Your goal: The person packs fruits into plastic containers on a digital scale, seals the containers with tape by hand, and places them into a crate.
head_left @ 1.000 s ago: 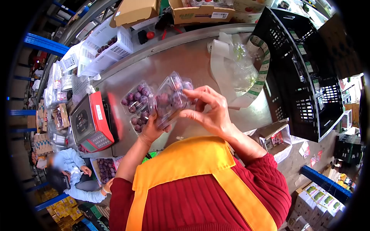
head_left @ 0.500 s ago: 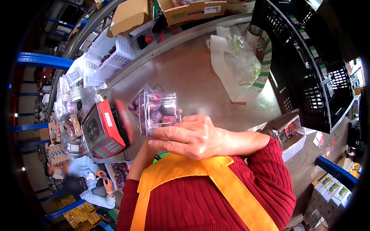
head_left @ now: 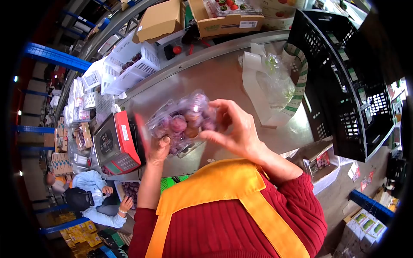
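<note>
A clear plastic clamshell (head_left: 186, 145) full of purple-red plums (head_left: 178, 123) is between my hands above the steel table. Its plastic spreads wide over the fruit; whether the lid is fully open I cannot tell. My left hand (head_left: 157, 150) grips the near left edge, its thumb on top and its other fingers hidden. From the right, my right hand (head_left: 236, 129) curls thumb and fingers round the clamshell's right end, against the plums there. A red weighing scale (head_left: 124, 144) stands just left of my left hand.
Clear bags with greens and a paper-like strip roll (head_left: 297, 81) lie on the steel table (head_left: 215, 77). Black crates (head_left: 344, 86) rise at the right. White baskets (head_left: 129, 69) and cardboard boxes (head_left: 228, 23) line the far side. A co-worker (head_left: 97, 195) sits at lower left beside plums.
My right hand has moved from across the clamshell's front to its right end. The clamshell has turned and spread wider, showing more plums. My left thumb has come into view. The co-worker's hands moved apart.
</note>
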`<action>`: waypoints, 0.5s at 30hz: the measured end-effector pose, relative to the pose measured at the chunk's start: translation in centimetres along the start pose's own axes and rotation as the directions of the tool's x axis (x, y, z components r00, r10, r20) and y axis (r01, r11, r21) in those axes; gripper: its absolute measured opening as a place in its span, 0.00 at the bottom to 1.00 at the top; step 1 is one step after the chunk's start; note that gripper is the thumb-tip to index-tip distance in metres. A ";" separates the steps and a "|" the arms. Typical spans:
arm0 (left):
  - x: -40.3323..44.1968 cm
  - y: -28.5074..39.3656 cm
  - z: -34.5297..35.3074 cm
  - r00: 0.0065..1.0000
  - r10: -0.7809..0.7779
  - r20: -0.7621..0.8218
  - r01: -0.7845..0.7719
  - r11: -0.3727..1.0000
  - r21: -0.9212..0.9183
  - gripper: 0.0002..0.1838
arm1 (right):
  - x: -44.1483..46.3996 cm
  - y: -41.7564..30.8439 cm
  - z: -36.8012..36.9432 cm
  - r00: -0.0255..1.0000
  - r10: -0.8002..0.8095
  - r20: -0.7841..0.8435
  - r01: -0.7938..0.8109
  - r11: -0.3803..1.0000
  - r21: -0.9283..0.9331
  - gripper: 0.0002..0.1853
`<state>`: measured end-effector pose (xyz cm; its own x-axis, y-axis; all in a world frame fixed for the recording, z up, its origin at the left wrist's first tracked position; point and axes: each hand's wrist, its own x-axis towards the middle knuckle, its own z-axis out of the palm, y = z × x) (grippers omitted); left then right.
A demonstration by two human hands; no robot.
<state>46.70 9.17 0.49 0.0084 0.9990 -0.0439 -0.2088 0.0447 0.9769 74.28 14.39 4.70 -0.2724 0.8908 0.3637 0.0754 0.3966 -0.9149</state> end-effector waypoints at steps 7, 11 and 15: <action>-0.4 4.1 0.0 0.602 0.622 0.500 -0.666 0.047 0.744 0.33 | 0.0 9.2 3.6 0.973 -0.190 -0.128 0.209 0.964 0.162 0.18; -2.2 3.0 -1.9 0.465 0.620 0.633 -0.603 -0.302 0.739 0.26 | -0.4 10.2 4.9 0.859 -0.432 -0.273 0.424 0.901 -0.092 0.20; -3.2 2.3 -1.3 0.357 0.656 0.665 -0.503 -0.466 0.728 0.23 | -1.6 10.8 5.0 0.813 -0.505 -0.289 0.468 0.863 -0.189 0.22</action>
<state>44.95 6.12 2.65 0.5168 0.3864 0.7639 0.8052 -0.5223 -0.2806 70.68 16.15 -6.66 0.0174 0.5885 0.8083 0.1189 0.8015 -0.5861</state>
